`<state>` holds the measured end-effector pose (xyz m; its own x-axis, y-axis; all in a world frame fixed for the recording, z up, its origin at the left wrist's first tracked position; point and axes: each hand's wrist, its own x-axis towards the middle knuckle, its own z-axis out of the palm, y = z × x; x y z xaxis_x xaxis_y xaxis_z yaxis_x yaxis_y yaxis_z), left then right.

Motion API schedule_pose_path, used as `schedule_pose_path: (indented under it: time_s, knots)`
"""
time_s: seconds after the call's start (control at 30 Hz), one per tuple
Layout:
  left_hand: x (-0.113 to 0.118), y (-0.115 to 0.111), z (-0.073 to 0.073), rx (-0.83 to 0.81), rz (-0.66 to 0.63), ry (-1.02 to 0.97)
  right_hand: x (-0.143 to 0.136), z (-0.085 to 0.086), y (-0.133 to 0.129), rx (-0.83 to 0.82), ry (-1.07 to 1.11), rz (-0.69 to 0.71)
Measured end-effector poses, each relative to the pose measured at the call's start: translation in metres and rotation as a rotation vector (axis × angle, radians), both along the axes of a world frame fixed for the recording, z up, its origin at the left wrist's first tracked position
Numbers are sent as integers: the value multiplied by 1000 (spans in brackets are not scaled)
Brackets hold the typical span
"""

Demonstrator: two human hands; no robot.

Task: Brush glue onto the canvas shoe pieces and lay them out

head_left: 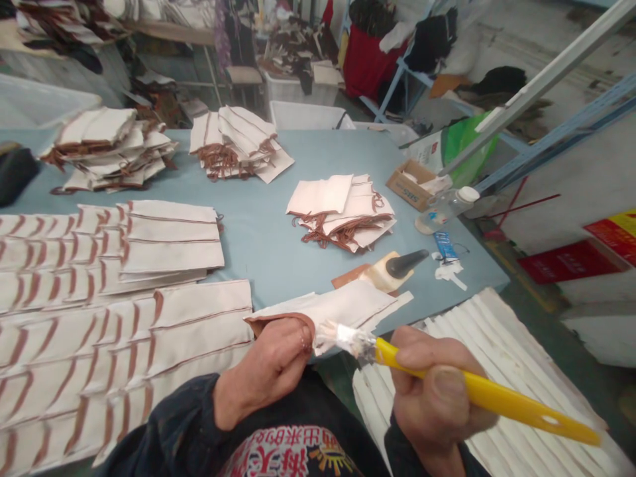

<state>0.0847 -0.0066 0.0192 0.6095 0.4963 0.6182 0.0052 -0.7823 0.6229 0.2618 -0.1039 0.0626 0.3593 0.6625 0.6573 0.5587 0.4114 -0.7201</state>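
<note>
Blue table (pixel 253 245) out front, and there was the cream piece (pixel 345 305), just beyond the left hand (pixel 271 361) clamped on its brown edge: light and limp by its look, best held right there! The right hand (pixel 437 391) was wrapped round a yellow brush (pixel 507 399), probably stiff-handled, and a cream pile (pixel 322 194) sat farther out beyond both hands.

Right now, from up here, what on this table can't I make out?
In the head view:
- Dark item, far left: cut off by the picture's edge, and blurred.
- Yellow brush: part of its handle is hidden by the right hand.
- Pale piece: its underside is turned away, partly behind the left hand.
- Bottle: markings too small and blurred.
</note>
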Motion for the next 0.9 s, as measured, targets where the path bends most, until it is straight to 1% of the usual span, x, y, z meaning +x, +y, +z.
schedule_pose_path:
  time_s: [0.07,0.17,0.23,0.27,0.33,0.4,0.47,0.57,0.63,0.7,0.8,0.9]
  knots:
    - [1,0,0,-26,16,-4,0,3,2,37,-63,25]
    - [1,0,-2,-51,33,14,-6,6,-2,42,-212,170]
    - [1,0,-3,-40,40,16,-10,7,-6,41,-247,214]
    - [1,0,-4,-28,44,14,-11,7,-7,28,-211,201]
    - [1,-1,-4,3,58,4,-11,8,-6,-54,-30,104]
    - [2,-2,-4,32,66,12,-7,7,0,-198,199,-13]
    - [2,-3,-5,45,69,23,1,6,9,-326,345,-85]
    - [3,-5,-8,51,70,24,13,5,18,-394,389,-156]
    - [3,-7,-10,55,72,19,17,8,17,-389,385,-197]
    - [3,-8,-11,58,75,13,15,12,13,-374,390,-214]
    - [3,-9,-11,65,80,8,6,18,8,-371,410,-193]
    - [2,-11,-11,68,89,6,3,16,12,-425,407,-126]
